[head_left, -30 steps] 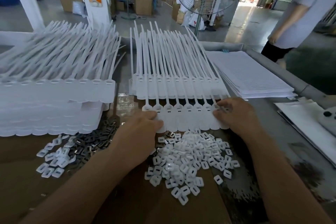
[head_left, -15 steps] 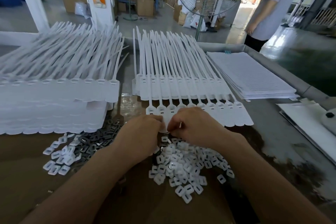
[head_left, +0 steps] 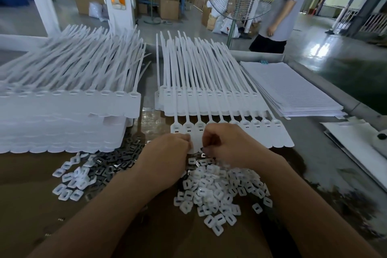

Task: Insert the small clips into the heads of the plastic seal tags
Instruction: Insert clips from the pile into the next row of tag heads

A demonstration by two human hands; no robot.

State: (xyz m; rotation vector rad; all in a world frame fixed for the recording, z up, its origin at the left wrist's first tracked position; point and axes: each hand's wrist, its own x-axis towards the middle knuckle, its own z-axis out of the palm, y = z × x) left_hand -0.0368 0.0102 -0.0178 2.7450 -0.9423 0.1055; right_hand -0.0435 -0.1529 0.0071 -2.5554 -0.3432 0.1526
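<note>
A joined row of white plastic seal tags (head_left: 259, 132) lies in front of me, heads toward me, on top of a second row (head_left: 209, 100). My left hand (head_left: 165, 157) rests with curled fingers on the flags of the leftmost tags. My right hand (head_left: 228, 142) is curled beside it over the third or fourth tag head, fingertips pinched together; what they hold is hidden. A heap of small white clips (head_left: 219, 192) lies just below both hands. A few metal pieces glint at the heap's top edge.
A tall stack of finished-looking tag rows (head_left: 62, 115) fills the left. Dark metal inserts (head_left: 117, 161) and more white clips (head_left: 71, 184) lie below it. Lined paper sheets (head_left: 293, 90) sit at right. A person (head_left: 278, 6) stands beyond the table by a fan.
My right hand moved from the right end of the tag row to the left, next to my left hand, and curled its fingers. The person behind walked leftward.
</note>
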